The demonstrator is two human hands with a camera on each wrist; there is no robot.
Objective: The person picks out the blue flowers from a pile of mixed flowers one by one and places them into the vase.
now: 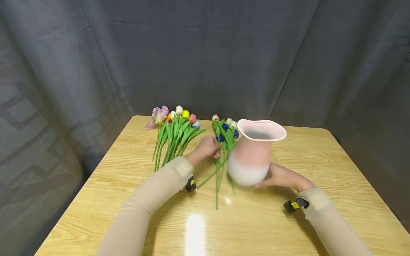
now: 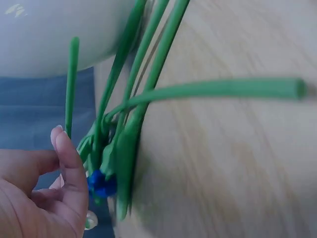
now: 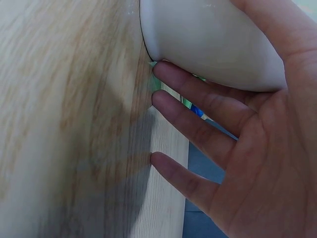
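Note:
A pink-and-white vase (image 1: 251,160) with a wavy rim stands right of centre, its mouth facing up. My right hand (image 1: 282,177) holds its lower right side. In the right wrist view, the thumb and fingers (image 3: 198,99) of that hand spread around the vase's white lower body (image 3: 213,44). Left of the vase, my left hand (image 1: 209,146) is at a bunch of white, pink and blue artificial tulips (image 1: 227,137). Its thumb and fingertips pinch a thin green tulip stem (image 2: 72,84) beside a blue bloom (image 2: 102,183). The pinched stem's flower end is hidden behind the hand.
Farther left lies a second bunch of artificial tulips (image 1: 176,133), with a large purple flower (image 1: 158,116) beside it. Loose stems (image 1: 217,188) point towards me on the wooden table (image 1: 256,224). A dark grey curtain (image 1: 205,64) hangs behind the table.

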